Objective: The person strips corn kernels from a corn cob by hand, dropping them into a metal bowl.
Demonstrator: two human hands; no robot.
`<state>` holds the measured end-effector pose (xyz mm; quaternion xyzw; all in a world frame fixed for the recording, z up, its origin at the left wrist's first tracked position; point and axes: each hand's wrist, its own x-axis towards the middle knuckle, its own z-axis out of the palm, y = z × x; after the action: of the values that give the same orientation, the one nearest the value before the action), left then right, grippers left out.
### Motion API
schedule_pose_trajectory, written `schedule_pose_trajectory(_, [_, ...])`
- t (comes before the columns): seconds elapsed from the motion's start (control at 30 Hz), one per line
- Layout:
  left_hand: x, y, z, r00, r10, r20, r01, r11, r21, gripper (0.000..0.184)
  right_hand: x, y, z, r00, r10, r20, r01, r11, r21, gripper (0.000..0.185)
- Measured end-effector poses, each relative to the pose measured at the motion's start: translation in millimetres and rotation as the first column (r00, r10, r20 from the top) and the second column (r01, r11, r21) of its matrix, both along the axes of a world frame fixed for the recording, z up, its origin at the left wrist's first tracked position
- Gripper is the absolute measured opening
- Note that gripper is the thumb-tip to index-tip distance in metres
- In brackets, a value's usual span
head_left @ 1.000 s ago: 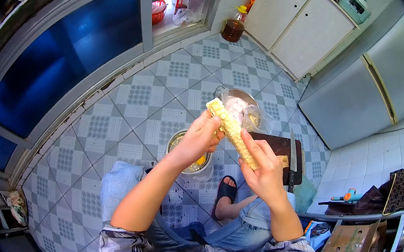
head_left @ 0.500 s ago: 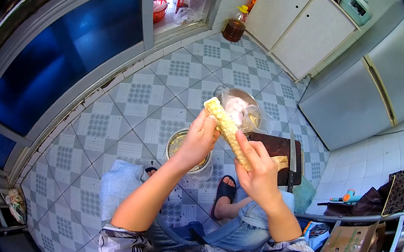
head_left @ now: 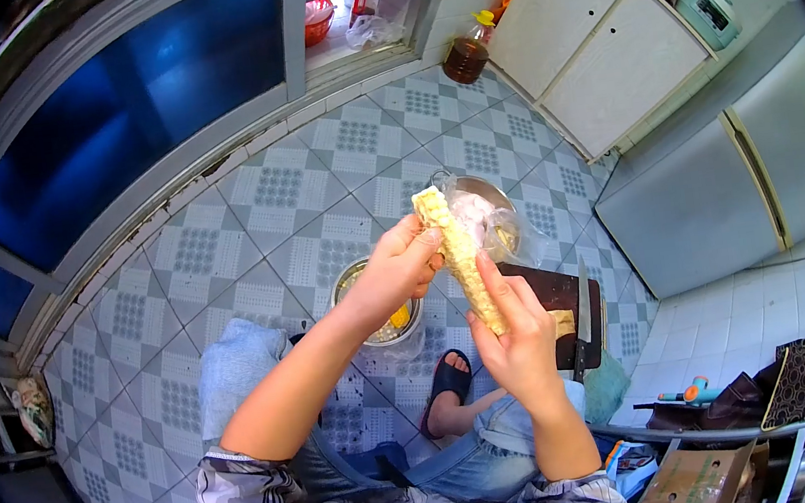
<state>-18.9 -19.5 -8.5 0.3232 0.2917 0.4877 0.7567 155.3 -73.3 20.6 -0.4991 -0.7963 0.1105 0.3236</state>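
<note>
A long, pale yellow corn cob (head_left: 466, 268) is held slantwise between my two hands, its whitish end pointing up and away. Closed around its upper part, my left hand (head_left: 403, 270) presses its thumb against the cob's side. My right hand (head_left: 515, 330) grips the lower end, with fingers stretched along it. Below my left forearm, a round metal bowl (head_left: 337, 298) on the floor contains yellow pieces, partly hidden by the arm. Right of my hands lies a dark cutting board (head_left: 545, 286) with a knife (head_left: 583, 315) and another pale yellow piece (head_left: 562, 322) on it.
Behind the cob stands a metal basin (head_left: 485, 187) with a clear plastic bag (head_left: 475, 216) in it. An oil jug (head_left: 467, 58) sits near the white cabinet (head_left: 589, 48). The fridge (head_left: 688, 201) is at right, a cardboard box (head_left: 694, 483) low right.
The cob has shifted slightly to the right and up, with my left hand moving along too. More of the bowl's contents, including a bright yellow piece, now shows.
</note>
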Motion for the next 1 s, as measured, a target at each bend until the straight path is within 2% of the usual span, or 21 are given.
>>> schedule_pose_trajectory(0.07, [1, 0, 0, 0.998, 0.012, -0.059, -0.011, 0.999, 0.030, 0.016, 1, 1, 0, 1.000, 0.001, -0.011, -0.001, 1.000, -0.002, 0.067])
schedule_pose_trajectory(0.13, [-1, 1, -4, 1.000, -0.020, 0.014, 0.019, 0.998, 0.065, 0.015, 3, 2, -2, 0.991, 0.020, -0.130, -0.027, 0.998, -0.051, 0.066])
schedule_pose_trajectory(0.17, [-3, 1, -3, 1.000, -0.020, 0.014, 0.019, 0.998, 0.065, 0.015, 4, 2, -1, 0.991, 0.021, -0.130, -0.027, 0.998, -0.051, 0.066])
schedule_pose_trajectory(0.27, [-8, 4, -1, 0.997, -0.062, 0.038, 0.063, 0.998, -0.011, 0.013, 4, 0, 0, 0.995, 0.008, -0.100, -0.014, 0.998, -0.057, 0.065])
schedule_pose_trajectory(0.33, [-9, 5, -4, 0.999, -0.054, -0.006, 0.054, 0.998, -0.023, 0.013, 4, 0, -2, 0.998, -0.045, 0.045, 0.042, 0.996, 0.075, 0.065])
schedule_pose_trajectory(0.37, [-9, 3, -1, 0.999, -0.053, -0.006, 0.053, 0.998, -0.024, 0.013, 4, 0, -3, 0.998, -0.045, 0.045, 0.042, 0.996, 0.074, 0.065])
schedule_pose_trajectory(0.43, [-6, -1, 7, 0.990, -0.065, -0.124, 0.065, 0.998, -0.005, 0.014, 4, -1, -3, 0.983, -0.072, 0.170, 0.042, 0.984, 0.173, 0.068])
schedule_pose_trajectory(0.67, [3, -4, 1, 0.972, -0.018, -0.232, 0.042, 0.994, 0.101, 0.015, 8, -2, -6, 0.987, -0.093, 0.134, 0.073, 0.987, 0.145, 0.073])
schedule_pose_trajectory(0.73, [5, -6, 4, 0.970, 0.037, -0.241, 0.007, 0.984, 0.177, 0.016, 8, -4, -3, 0.999, -0.030, 0.023, 0.032, 0.997, -0.073, 0.072])
schedule_pose_trajectory(0.77, [5, -7, 6, 0.968, 0.055, -0.244, -0.004, 0.979, 0.202, 0.016, 8, -5, -5, 0.999, -0.032, 0.022, 0.033, 0.997, -0.073, 0.072])
schedule_pose_trajectory(0.83, [3, -7, 7, 0.955, 0.019, -0.296, 0.034, 0.984, 0.173, 0.018, 8, -5, -8, 0.991, 0.071, -0.115, -0.090, 0.981, -0.169, 0.070])
schedule_pose_trajectory(0.9, [2, -7, 3, 0.947, 0.002, -0.322, 0.052, 0.986, 0.160, 0.018, 10, -4, -6, 0.987, 0.070, -0.147, -0.104, 0.965, -0.240, 0.070])
schedule_pose_trajectory(0.97, [0, -6, 0, 0.937, -0.014, -0.348, 0.069, 0.987, 0.146, 0.019, 15, -3, -13, 0.930, 0.029, -0.367, -0.187, 0.895, -0.404, 0.071])
schedule_pose_trajectory(1.0, [-2, -5, -1, 0.955, -0.049, -0.291, 0.089, 0.988, 0.125, 0.019, 16, -3, -12, 0.930, 0.029, -0.367, -0.187, 0.895, -0.405, 0.071])
